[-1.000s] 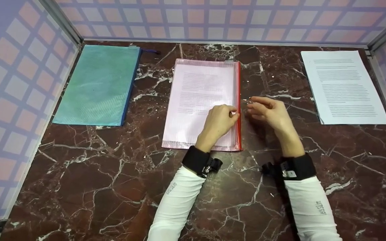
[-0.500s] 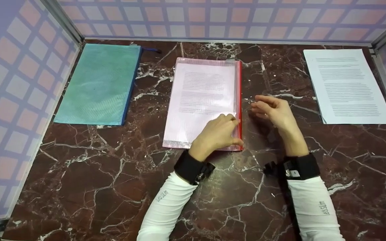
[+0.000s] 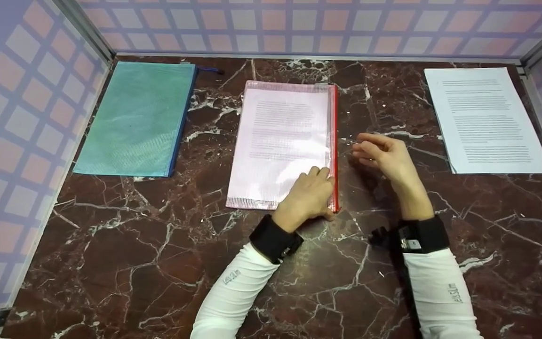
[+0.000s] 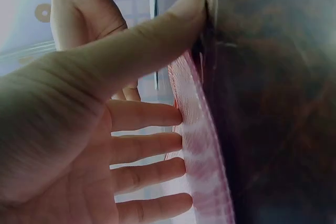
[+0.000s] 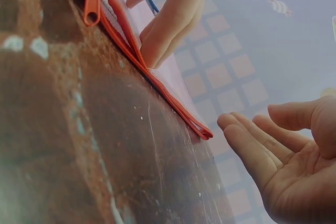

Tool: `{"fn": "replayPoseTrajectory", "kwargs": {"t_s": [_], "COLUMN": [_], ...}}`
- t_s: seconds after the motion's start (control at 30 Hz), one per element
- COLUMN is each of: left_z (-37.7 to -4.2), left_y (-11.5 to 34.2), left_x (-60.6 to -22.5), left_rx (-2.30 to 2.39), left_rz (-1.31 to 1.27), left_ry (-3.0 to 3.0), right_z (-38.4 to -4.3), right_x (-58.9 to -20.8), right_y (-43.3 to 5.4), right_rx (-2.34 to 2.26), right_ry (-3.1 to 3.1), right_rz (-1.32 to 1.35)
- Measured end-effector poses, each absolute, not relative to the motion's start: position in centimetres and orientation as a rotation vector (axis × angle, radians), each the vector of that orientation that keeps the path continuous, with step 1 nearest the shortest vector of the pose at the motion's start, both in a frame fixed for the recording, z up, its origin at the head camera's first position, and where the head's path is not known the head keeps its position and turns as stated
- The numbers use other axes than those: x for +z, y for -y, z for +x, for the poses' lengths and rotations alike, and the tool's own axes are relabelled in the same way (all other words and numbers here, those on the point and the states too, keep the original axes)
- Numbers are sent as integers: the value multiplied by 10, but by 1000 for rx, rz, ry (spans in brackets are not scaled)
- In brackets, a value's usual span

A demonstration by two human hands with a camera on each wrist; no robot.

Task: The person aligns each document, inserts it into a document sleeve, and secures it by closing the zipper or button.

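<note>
A pink mesh zip folder [image 3: 280, 132] with a printed sheet inside lies flat in the middle of the table. Its red zipper [image 3: 335, 122] runs down the right edge. Over the folder's near right part, my left hand [image 3: 306, 195] rests with its fingertips on the mesh. In the left wrist view those fingers [image 4: 149, 148] are straight and touch the folder, while the thumb [image 4: 152, 32] reaches past its edge. The right wrist view shows the red zipper pull [image 5: 92, 3] at one end. My right hand [image 3: 386, 155] hovers right of the folder, fingers relaxed, holding nothing.
A teal zip folder [image 3: 134, 120] with a blue edge lies at the left. On the right is a stack of printed paper [image 3: 487, 120]. Checked panels [image 3: 271, 28] border the dark marbled table [image 3: 158, 263] at the back and sides.
My left hand has slid along the folder's right edge toward the near corner, and its thumb has spread from the fingers. The right hand has shifted slightly to the right.
</note>
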State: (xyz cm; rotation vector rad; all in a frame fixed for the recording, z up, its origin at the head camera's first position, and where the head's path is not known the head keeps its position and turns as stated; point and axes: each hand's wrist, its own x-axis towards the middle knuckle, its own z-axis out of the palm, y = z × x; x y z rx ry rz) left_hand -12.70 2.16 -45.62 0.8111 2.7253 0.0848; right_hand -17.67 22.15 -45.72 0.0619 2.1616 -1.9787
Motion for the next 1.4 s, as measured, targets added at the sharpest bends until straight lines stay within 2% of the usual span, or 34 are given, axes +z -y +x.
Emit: {"fn": "replayPoseTrajectory", "kwargs": {"t_s": [0.43,0.9,1.4], "left_z": [-133,-139,-146], "left_y": [-7,-4,8], "left_x": [-446,-442,-435], "left_rx": [366,470,941], "left_rz": [837,851,785], "left_ry": [-2593,-2650,-2981], "right_z": [-175,-177,-177], "right_x": [-457,-457,-456], "right_y": [-221,-220,-217], "right_rx": [-2008,-2032,-2000], "right_ry": [-2143,-2121,-2128], "right_rz": [36,37,41]}}
